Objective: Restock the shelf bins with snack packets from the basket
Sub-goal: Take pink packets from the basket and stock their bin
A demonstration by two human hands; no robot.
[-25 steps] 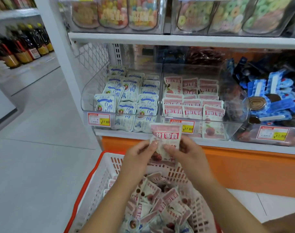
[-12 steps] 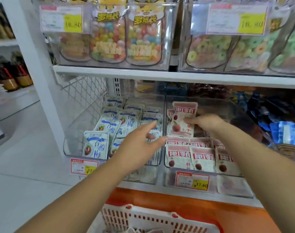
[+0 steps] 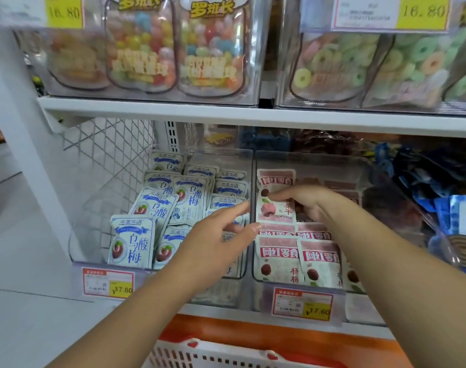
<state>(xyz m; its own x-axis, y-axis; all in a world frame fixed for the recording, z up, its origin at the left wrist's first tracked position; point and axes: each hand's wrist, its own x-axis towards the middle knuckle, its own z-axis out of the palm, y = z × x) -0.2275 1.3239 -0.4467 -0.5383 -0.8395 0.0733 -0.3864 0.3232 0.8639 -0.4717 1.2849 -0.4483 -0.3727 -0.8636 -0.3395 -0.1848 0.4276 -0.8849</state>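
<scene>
My right hand reaches into the clear middle bin and holds a pink-and-white snack packet upright near the bin's back left, behind rows of the same pink packets. My left hand hovers open in front of the wall between this bin and the left bin, which holds blue-and-white packets. Only the white rim of the basket shows at the bottom edge; its contents are out of view.
The upper shelf board runs close above the bins and carries clear bins of coloured candy bags. A bin of blue-wrapped snacks stands at the right. Price tags hang on the bin fronts. Orange shelf base lies below.
My right hand carried the pink packet up from above the basket into the middle bin and lowered it slightly. My left hand let go of it and hovers open.
</scene>
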